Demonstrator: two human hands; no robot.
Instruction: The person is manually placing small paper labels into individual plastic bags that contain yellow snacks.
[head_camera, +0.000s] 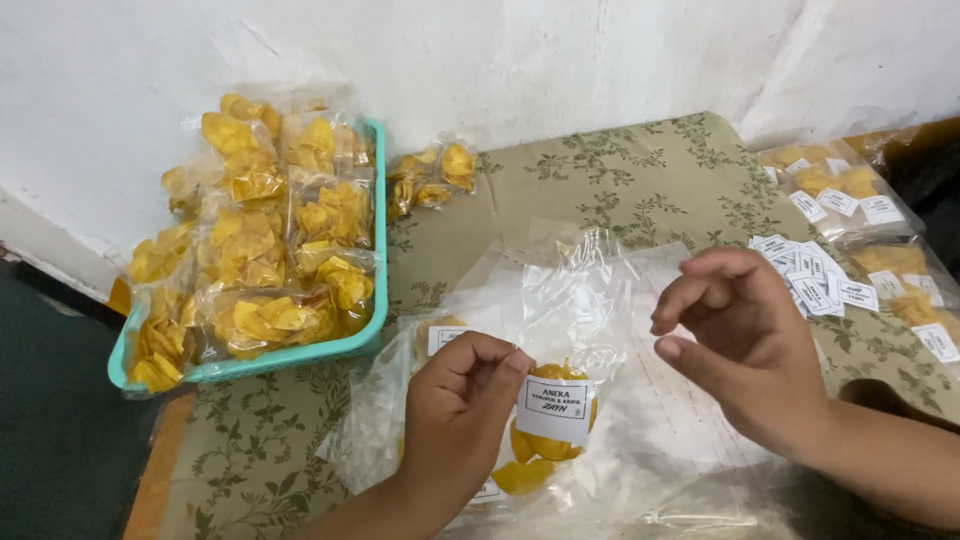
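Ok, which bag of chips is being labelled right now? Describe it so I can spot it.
Start at the teal tray of packed chip bags on the left. Just right of it, the left hand pinches a clear bag of yellow chips. Only this bag has a hand on its white label.

Both forearms are bare, no sleeves in sight. The left hand (460, 400) carries no ring or watch. Same for the right hand (745, 340): short nails, nothing worn.

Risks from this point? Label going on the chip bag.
1. The left hand pinches the white label at one edge only, so it may go on crooked or creased over the lumpy chip bag.
2. The bag lies on loose clear bags, so it may slide under pressure.
3. The right hand hovers apart, steadying nothing.
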